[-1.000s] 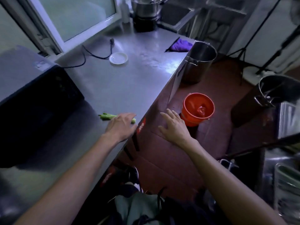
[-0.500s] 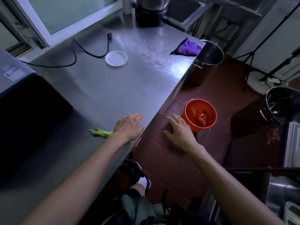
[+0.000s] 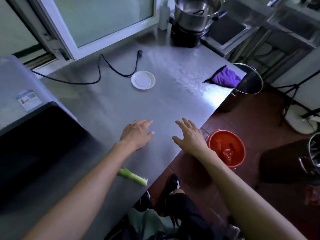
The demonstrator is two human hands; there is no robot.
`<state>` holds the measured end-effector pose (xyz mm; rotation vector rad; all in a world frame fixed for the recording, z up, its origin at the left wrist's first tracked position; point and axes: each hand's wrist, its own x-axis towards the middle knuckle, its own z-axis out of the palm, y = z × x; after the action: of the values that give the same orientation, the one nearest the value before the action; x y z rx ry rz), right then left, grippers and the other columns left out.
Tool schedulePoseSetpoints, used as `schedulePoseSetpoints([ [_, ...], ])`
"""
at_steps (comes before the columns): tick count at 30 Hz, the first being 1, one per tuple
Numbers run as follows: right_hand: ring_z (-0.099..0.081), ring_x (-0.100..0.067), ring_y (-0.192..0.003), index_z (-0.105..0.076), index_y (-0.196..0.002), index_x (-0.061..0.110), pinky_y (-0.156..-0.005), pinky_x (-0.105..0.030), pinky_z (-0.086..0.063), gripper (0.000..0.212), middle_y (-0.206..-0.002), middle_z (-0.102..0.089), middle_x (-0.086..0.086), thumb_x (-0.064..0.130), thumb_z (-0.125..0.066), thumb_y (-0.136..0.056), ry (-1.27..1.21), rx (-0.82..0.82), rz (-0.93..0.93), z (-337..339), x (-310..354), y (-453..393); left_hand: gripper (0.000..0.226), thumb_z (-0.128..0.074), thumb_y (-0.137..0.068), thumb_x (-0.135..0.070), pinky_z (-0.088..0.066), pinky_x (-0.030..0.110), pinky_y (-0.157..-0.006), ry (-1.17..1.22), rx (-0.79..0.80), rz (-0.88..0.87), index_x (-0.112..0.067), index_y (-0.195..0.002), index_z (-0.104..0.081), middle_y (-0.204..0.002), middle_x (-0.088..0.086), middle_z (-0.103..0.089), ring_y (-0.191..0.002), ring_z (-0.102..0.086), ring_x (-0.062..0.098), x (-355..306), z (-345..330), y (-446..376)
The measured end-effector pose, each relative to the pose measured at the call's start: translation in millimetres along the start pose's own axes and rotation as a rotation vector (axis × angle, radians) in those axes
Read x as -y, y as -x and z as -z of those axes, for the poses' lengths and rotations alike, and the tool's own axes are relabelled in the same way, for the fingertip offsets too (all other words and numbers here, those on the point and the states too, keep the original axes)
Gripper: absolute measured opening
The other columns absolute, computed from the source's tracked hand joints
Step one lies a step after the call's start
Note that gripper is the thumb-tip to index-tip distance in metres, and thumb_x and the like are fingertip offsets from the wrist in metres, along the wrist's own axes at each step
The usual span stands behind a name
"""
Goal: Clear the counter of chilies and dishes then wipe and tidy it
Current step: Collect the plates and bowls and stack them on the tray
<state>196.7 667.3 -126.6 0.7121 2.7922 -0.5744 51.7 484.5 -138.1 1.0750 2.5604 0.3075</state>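
Head view, both hands' fingers spread and empty (palms down), left hand point(image 3: 136, 134), right hand point(image 3: 190, 137), green chili point(image 3: 132, 176) behind them, beside left forearm.

Green chili point(image 3: 132, 176) lies at counter point(image 3: 107, 108) edge; white saucer point(image 3: 143, 80) mid-counter, upright.

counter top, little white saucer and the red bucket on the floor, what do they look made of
The grey counter top looks like brushed stainless steel: dull sheen, with a bright window glare near its far corner. The small round white saucer seems to be glazed ceramic, possibly melamine; it is smooth, with a raised ring. The round red bucket looks like moulded plastic: uniform colour, soft gloss.
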Motion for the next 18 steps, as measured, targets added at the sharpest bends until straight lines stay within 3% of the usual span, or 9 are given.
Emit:
schedulePoseSetpoints([
  [18,-0.003,-0.029,-0.152,-0.018,-0.154,0.031,-0.118,-0.049,-0.018,0.085,-0.167,-0.005,-0.004,0.06,-0.059,-0.086,0.135,0.236,0.325,-6.9,22.7,-284.8,0.054,-0.052,-0.097,-0.045,-0.041,0.039,-0.105,0.081,-0.002,0.479,-0.025,-0.146,-0.044,-0.147,-0.002,-0.049,-0.133,-0.045,0.022,63.6,20.5,-134.5],
])
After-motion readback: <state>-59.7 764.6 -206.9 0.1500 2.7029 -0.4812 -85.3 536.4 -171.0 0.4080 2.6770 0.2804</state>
